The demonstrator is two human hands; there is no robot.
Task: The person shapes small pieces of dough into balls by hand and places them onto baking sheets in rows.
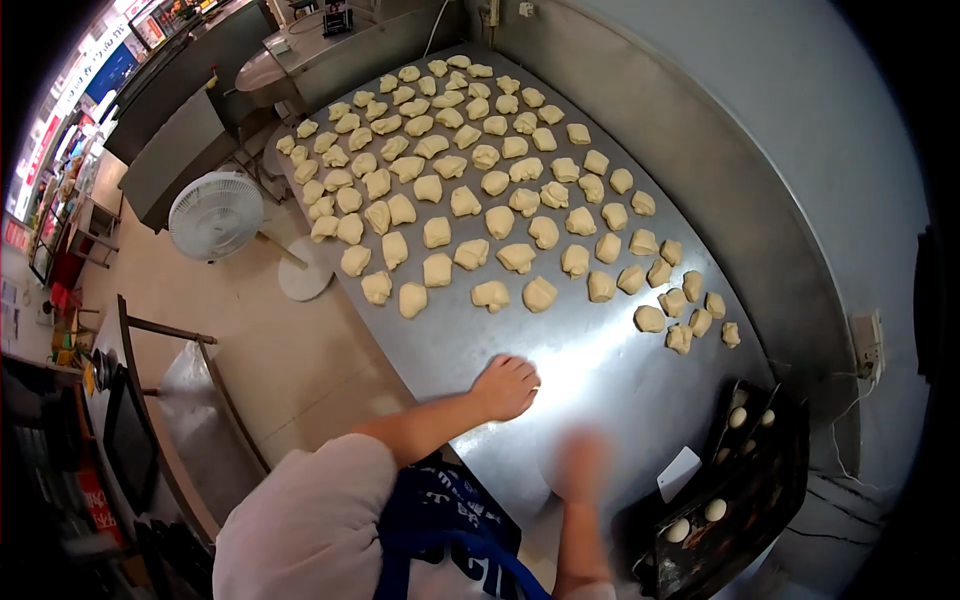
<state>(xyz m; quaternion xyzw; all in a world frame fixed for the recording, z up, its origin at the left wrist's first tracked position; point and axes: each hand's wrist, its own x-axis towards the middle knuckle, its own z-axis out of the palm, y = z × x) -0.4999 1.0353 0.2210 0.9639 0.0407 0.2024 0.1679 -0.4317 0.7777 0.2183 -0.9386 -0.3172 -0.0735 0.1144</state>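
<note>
Over the near part of the metal table (420, 345), my left hand (507, 387) rests palm down with its fingers curled under. Whatever lies beneath that palm is hidden. My right hand (583, 462) is smeared by motion near the table's front edge, so its fingers cannot be read. Many pale dough pieces (437, 232) lie in loose rows across the far part of the table; the closest to my left hand is a dough piece (540, 294). To the right of my right hand, a white flat scraper (679, 474) leans at a dark tray (799, 450) holding several smooth round dough balls (715, 510).
A steel backsplash (680, 110) and wall border the table's far right side, with a socket (867, 343) and hanging cable. On the left floor stands a white fan (215, 214). A metal rack (190, 400) stands at the lower left, a grey counter (180, 150) farther back.
</note>
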